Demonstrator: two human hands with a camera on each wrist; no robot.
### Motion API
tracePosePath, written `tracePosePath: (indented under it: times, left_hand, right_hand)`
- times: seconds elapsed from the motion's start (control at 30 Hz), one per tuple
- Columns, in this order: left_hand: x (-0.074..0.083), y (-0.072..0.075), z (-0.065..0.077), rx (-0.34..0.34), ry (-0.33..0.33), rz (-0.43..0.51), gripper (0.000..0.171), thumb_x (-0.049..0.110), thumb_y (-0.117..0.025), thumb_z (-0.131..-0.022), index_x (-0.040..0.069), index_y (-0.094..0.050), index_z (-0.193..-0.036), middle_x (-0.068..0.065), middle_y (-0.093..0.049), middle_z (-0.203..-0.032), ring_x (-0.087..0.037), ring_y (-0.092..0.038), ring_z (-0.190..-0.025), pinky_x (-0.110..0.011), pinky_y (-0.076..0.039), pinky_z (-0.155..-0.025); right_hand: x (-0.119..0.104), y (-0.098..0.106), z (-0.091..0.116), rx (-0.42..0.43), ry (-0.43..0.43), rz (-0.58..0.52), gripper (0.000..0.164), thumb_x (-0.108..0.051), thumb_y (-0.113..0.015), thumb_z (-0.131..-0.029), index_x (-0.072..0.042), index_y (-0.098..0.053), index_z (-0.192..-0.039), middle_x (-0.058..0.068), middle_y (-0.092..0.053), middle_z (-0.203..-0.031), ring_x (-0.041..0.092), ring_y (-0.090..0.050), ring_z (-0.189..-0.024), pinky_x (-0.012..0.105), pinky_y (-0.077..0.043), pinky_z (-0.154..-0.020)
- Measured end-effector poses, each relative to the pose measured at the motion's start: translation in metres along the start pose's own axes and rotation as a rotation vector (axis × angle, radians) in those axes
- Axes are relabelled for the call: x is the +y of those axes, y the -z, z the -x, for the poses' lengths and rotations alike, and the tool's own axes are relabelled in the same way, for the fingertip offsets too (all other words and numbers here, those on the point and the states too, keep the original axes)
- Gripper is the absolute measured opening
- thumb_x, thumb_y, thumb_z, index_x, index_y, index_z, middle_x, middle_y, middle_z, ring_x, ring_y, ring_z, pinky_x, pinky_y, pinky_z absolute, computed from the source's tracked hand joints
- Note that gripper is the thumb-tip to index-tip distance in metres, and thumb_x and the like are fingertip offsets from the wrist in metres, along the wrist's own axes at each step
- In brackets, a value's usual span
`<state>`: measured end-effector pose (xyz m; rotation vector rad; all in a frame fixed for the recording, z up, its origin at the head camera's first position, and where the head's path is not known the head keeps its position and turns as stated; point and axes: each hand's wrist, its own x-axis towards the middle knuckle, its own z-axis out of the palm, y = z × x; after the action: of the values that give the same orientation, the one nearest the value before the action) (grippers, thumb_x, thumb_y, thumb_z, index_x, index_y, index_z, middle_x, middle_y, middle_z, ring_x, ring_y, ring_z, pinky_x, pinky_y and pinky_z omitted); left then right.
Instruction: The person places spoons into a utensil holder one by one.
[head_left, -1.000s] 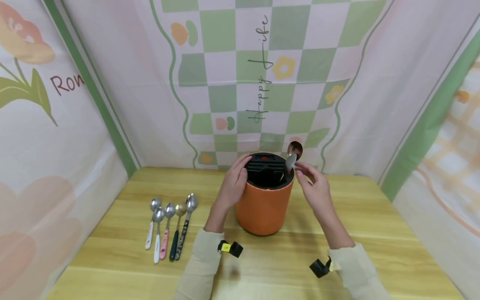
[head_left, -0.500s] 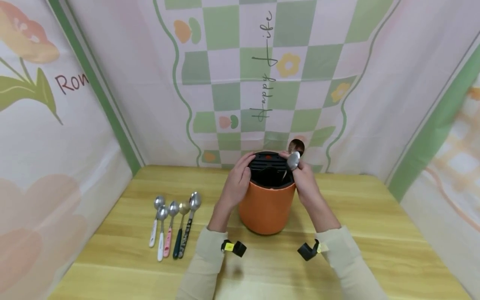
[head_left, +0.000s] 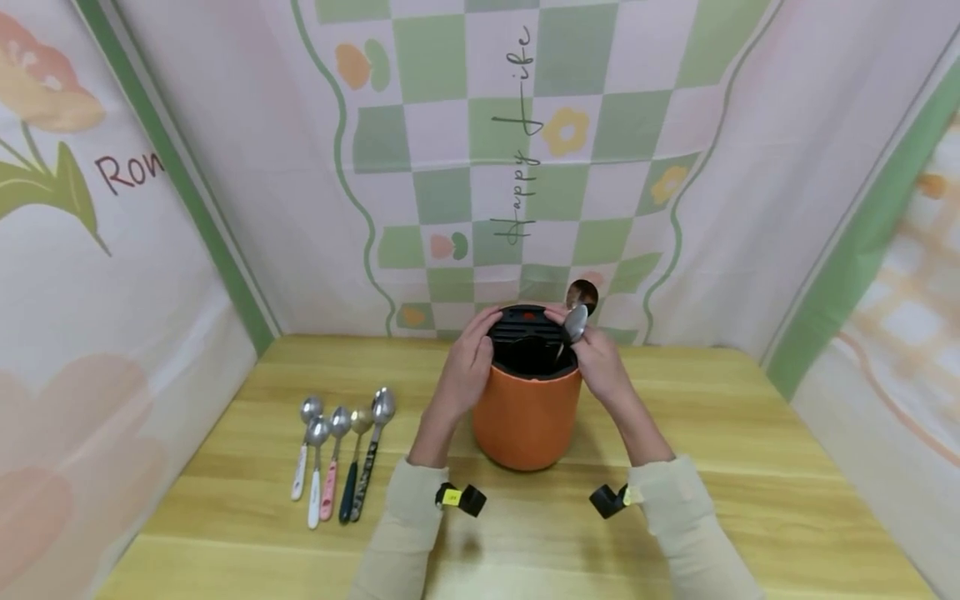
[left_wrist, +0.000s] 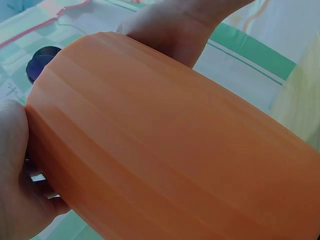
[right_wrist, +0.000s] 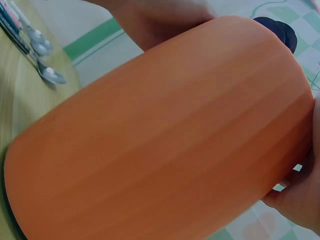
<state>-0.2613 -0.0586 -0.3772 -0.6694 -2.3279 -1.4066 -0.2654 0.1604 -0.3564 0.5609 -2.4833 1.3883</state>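
In the head view an orange utensil holder [head_left: 527, 425] with a black slotted insert [head_left: 525, 327] stands upright on the table. Two spoons lean at its right rim with their bowls up: a silver spoon [head_left: 575, 323] in front and a darker spoon [head_left: 582, 296] behind. My left hand [head_left: 465, 371] grips the holder's left side near the top, thumb at the front. On the opposite side my right hand [head_left: 602, 367] grips it, beside the spoons, fingers over the back rim. Both wrist views show the holder's ribbed wall [left_wrist: 165, 130] between the hands; some fingers are hidden.
Several spoons [head_left: 337, 454] lie side by side on the wooden table [head_left: 720, 467], left of the holder, with white, pink, dark green and patterned handles. A printed cloth [head_left: 495, 192] hangs close behind, and more cloth flanks both sides.
My right hand has left the spoon bowls and moved left onto the holder's right side. My left hand keeps its hold, and the loose spoons lie as before.
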Motion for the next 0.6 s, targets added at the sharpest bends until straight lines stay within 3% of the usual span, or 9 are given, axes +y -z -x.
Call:
tracePosePath:
  times: [0.4,0.6]
  left_hand:
    - [0.0,0.012,0.014,0.019,0.031,-0.034,0.049,0.025,-0.031,-0.108,0.004,-0.04,-0.151,-0.012,-0.036,-0.16,-0.028,-0.032,-0.149,-0.047,-0.028,-0.122]
    - [0.004,0.031,0.034,-0.021,0.084,-0.126,0.054,0.031,-0.035,-0.108,0.007,-0.032,-0.156,-0.011,-0.031,-0.163,-0.029,-0.029,-0.151,-0.046,-0.023,-0.124]
  right_hand:
    - [-0.002,-0.001,0.0,-0.114,0.047,0.13,0.049,-0.024,-0.027,-0.108,-0.011,-0.042,-0.152,0.009,-0.037,-0.16,0.035,-0.033,-0.148,0.057,-0.029,-0.118]
    - [-0.001,0.01,0.003,-0.127,0.069,0.197,0.051,-0.018,-0.026,-0.106,-0.007,-0.038,-0.154,0.016,-0.034,-0.161,0.039,-0.028,-0.149,0.058,-0.025,-0.12]
